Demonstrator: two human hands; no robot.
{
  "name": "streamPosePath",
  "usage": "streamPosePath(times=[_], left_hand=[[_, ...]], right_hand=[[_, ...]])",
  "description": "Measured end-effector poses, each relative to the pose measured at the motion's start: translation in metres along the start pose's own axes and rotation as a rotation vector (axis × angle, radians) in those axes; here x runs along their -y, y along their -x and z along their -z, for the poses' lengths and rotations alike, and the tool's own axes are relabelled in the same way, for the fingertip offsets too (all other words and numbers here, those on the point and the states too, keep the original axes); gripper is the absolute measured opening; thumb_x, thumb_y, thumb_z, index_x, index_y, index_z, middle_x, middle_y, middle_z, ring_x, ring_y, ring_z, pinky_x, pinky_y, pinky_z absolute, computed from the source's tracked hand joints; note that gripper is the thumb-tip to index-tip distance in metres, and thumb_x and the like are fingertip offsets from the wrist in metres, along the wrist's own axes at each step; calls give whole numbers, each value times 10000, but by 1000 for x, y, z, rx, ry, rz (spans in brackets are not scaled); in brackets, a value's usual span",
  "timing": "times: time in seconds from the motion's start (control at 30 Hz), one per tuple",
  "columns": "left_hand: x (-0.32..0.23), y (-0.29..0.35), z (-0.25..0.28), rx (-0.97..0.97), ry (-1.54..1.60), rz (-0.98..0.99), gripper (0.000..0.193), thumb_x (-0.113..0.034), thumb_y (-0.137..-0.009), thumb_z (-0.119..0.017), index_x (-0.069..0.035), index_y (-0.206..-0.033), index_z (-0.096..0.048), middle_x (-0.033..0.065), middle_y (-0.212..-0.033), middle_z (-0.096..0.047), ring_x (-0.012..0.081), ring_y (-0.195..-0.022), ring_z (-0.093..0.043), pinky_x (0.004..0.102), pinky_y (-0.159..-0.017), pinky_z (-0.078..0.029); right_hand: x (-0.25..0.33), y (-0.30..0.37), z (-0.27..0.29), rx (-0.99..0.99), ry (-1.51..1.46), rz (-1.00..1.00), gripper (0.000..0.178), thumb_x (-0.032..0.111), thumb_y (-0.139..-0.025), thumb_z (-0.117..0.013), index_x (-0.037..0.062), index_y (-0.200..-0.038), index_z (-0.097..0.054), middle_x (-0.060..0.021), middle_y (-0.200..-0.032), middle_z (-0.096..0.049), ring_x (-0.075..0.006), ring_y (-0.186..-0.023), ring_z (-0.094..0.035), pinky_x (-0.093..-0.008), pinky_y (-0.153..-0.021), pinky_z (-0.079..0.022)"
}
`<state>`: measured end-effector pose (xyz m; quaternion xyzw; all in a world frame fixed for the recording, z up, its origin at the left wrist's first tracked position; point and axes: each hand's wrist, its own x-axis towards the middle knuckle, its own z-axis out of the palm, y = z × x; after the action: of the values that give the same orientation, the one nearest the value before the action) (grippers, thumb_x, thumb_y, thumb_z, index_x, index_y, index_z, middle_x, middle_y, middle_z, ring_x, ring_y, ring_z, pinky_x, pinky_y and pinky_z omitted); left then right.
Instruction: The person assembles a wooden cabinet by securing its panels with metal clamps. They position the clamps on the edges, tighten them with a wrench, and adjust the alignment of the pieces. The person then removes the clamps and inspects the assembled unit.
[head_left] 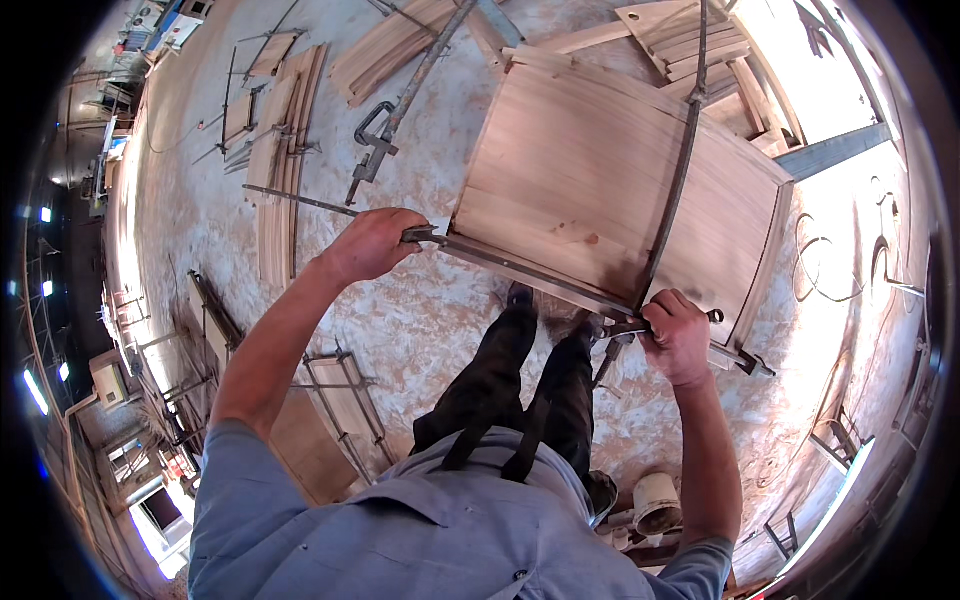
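A wide panel of pale wooden boards lies in front of me, knots showing near its closest edge. Along that edge runs a steel bar clamp, its bar jutting out past the panel's left corner. My left hand is closed round this clamp's jaw piece at that corner. A second long bar clamp crosses over the panel from far to near. At its near end my right hand is wrapped round the metal screw end, whose tip pokes out beyond my fingers. Part of both grips is hidden by my fingers.
A loose clamp rests on a long bar left of the panel. Stacked boards and clamped frames lie on the stained floor. A blue-grey beam stands right of the panel. A white bucket is near my feet.
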<state>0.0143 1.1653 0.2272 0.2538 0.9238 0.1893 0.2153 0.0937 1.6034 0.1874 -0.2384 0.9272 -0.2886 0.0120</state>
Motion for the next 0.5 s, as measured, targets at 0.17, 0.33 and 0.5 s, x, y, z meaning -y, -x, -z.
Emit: streamPosePath(times=[0.17,0.33,0.5], left_hand=[[-10,-5,-3,6,42,-17,310,-77,-759,-708,-51,-1045,-592,130,-1005,-646,339,-940,-622,415,-801,-501],[-9,-4,-7,41,-58,-17,311,-61,-762,-699,-40,-1057,-603,117,-1090,-634,321,-991,-618,395,-847,-510],[-8,-10,-6,49,-40,-53,281,-51,-776,-681,-53,-1049,-616,99,-1109,-626,305,-1004,-613,394,-860,-508]], right_hand=[[-2,0,3,26,-10,6,247,103,-552,-715,89,-717,-533,-52,-766,-547,-260,-739,-577,-386,-587,-482],[1,-2,4,30,-16,16,250,110,-551,-713,87,-723,-533,-58,-761,-536,-267,-734,-573,-387,-588,-482],[-2,0,2,38,-2,16,251,118,-555,-713,88,-732,-538,-60,-762,-533,-267,-750,-575,-389,-595,-483]])
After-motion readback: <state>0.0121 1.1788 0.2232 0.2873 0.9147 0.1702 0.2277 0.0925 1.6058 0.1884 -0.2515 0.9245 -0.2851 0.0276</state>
